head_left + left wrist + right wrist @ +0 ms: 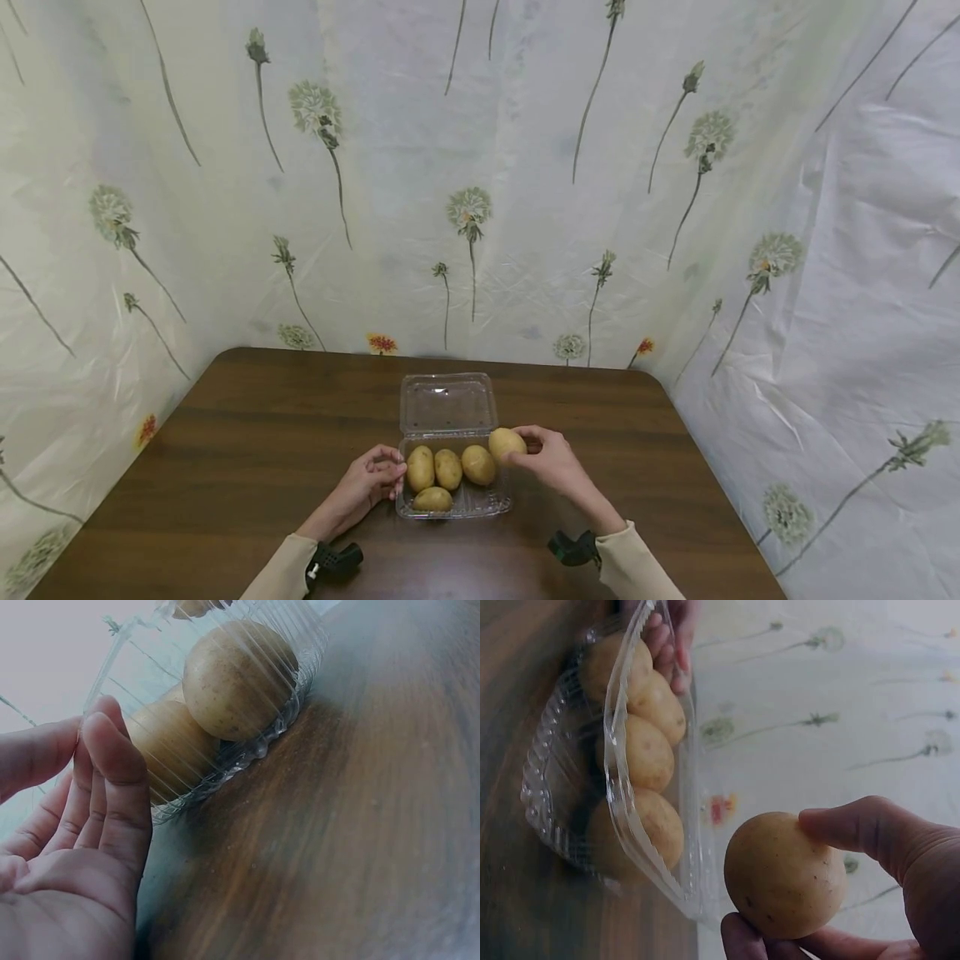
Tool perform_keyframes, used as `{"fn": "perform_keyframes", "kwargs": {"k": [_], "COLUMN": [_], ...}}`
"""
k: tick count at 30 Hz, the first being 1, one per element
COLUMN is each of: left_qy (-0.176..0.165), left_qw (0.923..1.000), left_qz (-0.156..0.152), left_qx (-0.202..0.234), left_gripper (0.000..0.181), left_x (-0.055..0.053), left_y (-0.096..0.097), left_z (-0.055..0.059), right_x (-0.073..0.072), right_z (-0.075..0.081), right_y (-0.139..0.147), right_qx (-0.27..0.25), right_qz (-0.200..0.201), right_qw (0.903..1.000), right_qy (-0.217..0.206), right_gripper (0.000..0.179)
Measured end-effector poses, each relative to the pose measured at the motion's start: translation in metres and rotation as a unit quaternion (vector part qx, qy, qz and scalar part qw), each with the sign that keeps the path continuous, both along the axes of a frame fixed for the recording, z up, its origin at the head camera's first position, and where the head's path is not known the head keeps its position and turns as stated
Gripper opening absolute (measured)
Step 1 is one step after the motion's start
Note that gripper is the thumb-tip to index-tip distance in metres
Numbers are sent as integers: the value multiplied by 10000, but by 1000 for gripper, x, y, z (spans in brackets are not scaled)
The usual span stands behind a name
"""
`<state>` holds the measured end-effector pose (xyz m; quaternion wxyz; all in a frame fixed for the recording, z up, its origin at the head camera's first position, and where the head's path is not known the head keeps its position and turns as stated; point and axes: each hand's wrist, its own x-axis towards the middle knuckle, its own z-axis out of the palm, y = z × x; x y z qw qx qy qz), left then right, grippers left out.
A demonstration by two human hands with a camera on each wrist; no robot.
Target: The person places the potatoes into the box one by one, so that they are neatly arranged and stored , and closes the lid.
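Note:
A clear plastic clamshell container (491, 502) lies with its lid (450, 404) tipped back toward the far side. Several potatoes (420, 469) sit inside, most in a row and one in the near left part. My left hand (369, 483) pinches the container's left rim between thumb and fingers, as the left wrist view shows. In my right hand (555, 462) is another potato (784, 875), gripped between the thumb and fingers. It is raised just above the container's far right corner, apart from the potatoes inside.
The container stands on a dark brown wooden table (285, 417) with rounded far corners. A pale curtain (525, 208) printed with dandelions hangs behind and along both sides. Black wrist straps (573, 548) sit at both sleeves.

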<state>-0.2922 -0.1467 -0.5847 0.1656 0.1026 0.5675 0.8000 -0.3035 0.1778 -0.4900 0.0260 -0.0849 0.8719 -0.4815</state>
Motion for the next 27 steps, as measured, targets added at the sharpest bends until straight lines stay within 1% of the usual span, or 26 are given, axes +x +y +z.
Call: {"fn": "perform_keyframes", "kwargs": {"k": [9,12,20,27], "left_qy": [131,185,127,94], "left_qw": [9999,9997,9998,9999], "left_qz": [-82,-157,-151,-120], "left_qx": [13,15,11,-1], "left_gripper": [19,17,19,18], "left_x": [0,0,-1,-1], "left_y": [-1,-2,-1,-1], "left_z": [-1,-1,0,0], "right_x": [2,3,5,8], "right_z": [-3,-4,-5,-8], "right_y": [-11,-14,-19,-22], "right_qx": [4,63,271,426], "right_qz": [685,887,1435,1601], "right_qw": [9976,9960,9892,9862], "right_qy": [85,106,110,43], "right_gripper": [48,49,45,50]}}
